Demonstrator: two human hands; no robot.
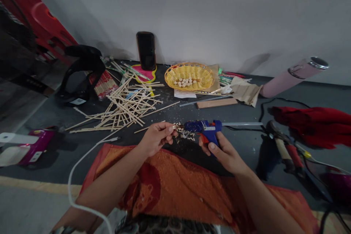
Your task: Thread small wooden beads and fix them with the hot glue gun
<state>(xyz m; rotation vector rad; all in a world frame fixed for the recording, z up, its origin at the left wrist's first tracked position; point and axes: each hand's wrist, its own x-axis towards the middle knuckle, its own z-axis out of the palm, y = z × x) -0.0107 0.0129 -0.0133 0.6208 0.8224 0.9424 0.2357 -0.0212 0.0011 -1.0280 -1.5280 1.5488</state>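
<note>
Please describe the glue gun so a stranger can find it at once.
Find the dark table beyond the orange cloth. Near its middle, the right hand holds the glue gun, nose toward the left hand. Its dark-blue body with a long pale stick behind sets it apart.

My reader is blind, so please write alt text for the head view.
A person's right hand holds a blue glue gun, its tip close to the pinched fingers of the left hand, above a dark surface. Beyond lie a pile of thin sticks and a yellow basket of small pale pieces, with a pink bottle at the right.
</note>
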